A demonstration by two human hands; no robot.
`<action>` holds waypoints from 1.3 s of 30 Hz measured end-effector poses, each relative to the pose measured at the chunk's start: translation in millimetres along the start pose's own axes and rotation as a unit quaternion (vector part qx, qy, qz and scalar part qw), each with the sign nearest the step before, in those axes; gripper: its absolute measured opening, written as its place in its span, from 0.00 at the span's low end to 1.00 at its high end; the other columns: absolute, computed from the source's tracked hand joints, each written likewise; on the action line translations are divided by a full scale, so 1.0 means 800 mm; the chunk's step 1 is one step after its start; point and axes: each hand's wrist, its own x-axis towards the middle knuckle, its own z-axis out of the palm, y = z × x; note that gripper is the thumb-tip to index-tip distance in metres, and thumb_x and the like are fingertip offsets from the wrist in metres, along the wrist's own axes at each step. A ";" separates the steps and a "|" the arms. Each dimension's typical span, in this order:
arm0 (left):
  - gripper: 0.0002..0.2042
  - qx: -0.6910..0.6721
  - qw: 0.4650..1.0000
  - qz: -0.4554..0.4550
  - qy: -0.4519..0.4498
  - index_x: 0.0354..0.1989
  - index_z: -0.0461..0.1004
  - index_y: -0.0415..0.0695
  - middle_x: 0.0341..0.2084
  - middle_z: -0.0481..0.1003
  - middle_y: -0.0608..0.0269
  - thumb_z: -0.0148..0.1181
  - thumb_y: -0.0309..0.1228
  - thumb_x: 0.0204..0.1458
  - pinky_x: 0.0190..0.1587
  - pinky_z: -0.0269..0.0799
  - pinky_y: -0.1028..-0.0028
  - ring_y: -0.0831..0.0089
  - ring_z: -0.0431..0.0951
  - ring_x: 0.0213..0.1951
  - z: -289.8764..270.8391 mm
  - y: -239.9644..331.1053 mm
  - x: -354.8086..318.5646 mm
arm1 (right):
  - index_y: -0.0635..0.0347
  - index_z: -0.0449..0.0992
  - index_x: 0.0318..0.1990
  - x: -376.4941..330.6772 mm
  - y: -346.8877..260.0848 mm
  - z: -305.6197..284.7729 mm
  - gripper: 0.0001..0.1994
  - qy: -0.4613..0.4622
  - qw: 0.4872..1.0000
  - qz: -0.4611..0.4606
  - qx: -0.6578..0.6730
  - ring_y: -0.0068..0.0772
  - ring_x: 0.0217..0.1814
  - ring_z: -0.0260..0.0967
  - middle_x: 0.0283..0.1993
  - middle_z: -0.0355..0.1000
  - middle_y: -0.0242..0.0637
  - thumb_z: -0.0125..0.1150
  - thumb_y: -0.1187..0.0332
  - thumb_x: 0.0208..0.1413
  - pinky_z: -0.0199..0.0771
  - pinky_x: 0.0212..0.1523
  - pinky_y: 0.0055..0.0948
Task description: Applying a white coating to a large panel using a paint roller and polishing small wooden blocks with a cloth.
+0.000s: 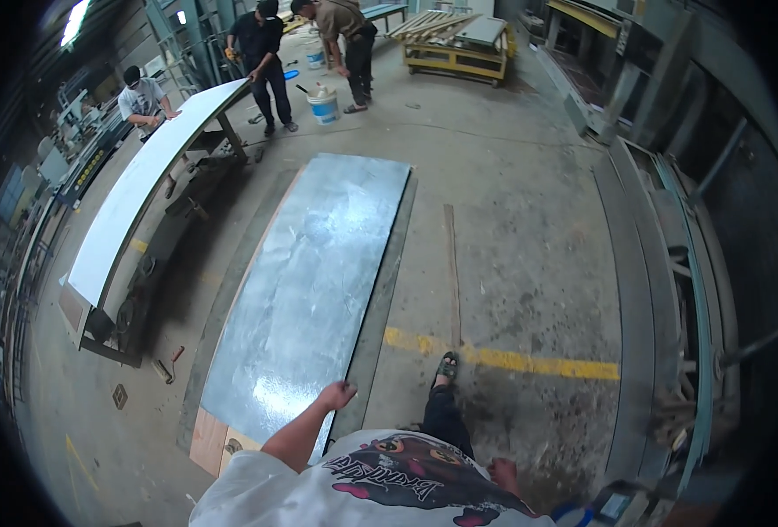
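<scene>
My left hand (340,395) hangs over the near right edge of a long grey panel (305,263) with a wet-looking sheen. Its fingers are curled closed, and whatever they may hold is hidden. Beneath the panel, bare wood (208,436) shows at the near left corner. My right hand (504,475) is low beside my shirt, away from the panel; its fingers are too indistinct to read. One sandalled foot (446,365) stands on the floor right of the panel, near the end of a thin wooden strip (451,263).
At left, a person in a light shirt (143,104) and one in dark clothes (261,57) are at a bench with a white panel (156,167). Another person (345,35) bends near a bucket (324,107). A paint roller (164,372) lies left; a yellow cart (455,60) holds wood strips.
</scene>
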 end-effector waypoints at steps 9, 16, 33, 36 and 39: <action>0.34 -0.020 0.939 -0.325 -0.109 0.49 0.80 0.35 0.47 0.79 0.40 0.57 0.59 0.52 0.56 0.73 0.60 0.49 0.79 0.51 -0.033 -0.035 0.061 | 0.65 0.79 0.36 0.216 -0.360 0.030 0.13 -0.156 0.909 -0.135 -0.361 0.42 0.30 0.79 0.35 0.78 0.47 0.56 0.63 0.56 0.78 0.26 0.41; 0.33 -0.153 0.964 -0.212 0.057 0.55 0.76 0.34 0.49 0.79 0.41 0.59 0.54 0.54 0.56 0.74 0.62 0.51 0.79 0.52 -0.108 0.175 0.229 | 0.65 0.79 0.44 0.396 -0.788 0.165 0.15 -0.066 0.966 -0.229 -0.100 0.30 0.26 0.73 0.30 0.76 0.36 0.62 0.62 0.60 0.75 0.28 0.32; 0.31 -0.012 0.980 -0.200 -0.021 0.45 0.81 0.38 0.48 0.79 0.42 0.55 0.59 0.53 0.55 0.73 0.57 0.47 0.79 0.51 -0.338 0.268 0.727 | 0.63 0.78 0.50 0.470 -1.071 0.277 0.16 -0.090 0.925 -0.057 -0.365 0.35 0.30 0.78 0.36 0.79 0.41 0.58 0.63 0.58 0.77 0.26 0.35; 0.31 -0.064 0.984 -0.139 0.090 0.46 0.81 0.37 0.46 0.79 0.39 0.56 0.58 0.54 0.54 0.74 0.56 0.45 0.79 0.50 -0.416 0.347 0.816 | 0.62 0.76 0.50 0.488 -1.132 0.272 0.15 -0.023 0.979 -0.079 -0.185 0.36 0.29 0.77 0.34 0.77 0.41 0.55 0.64 0.60 0.76 0.24 0.34; 0.31 -0.099 0.983 -0.090 0.122 0.56 0.76 0.39 0.49 0.79 0.42 0.57 0.55 0.55 0.57 0.72 0.59 0.46 0.78 0.53 -0.489 0.438 0.892 | 0.62 0.74 0.52 0.530 -1.178 0.280 0.16 -0.011 0.988 -0.058 -0.145 0.35 0.28 0.76 0.35 0.76 0.40 0.54 0.62 0.62 0.76 0.24 0.33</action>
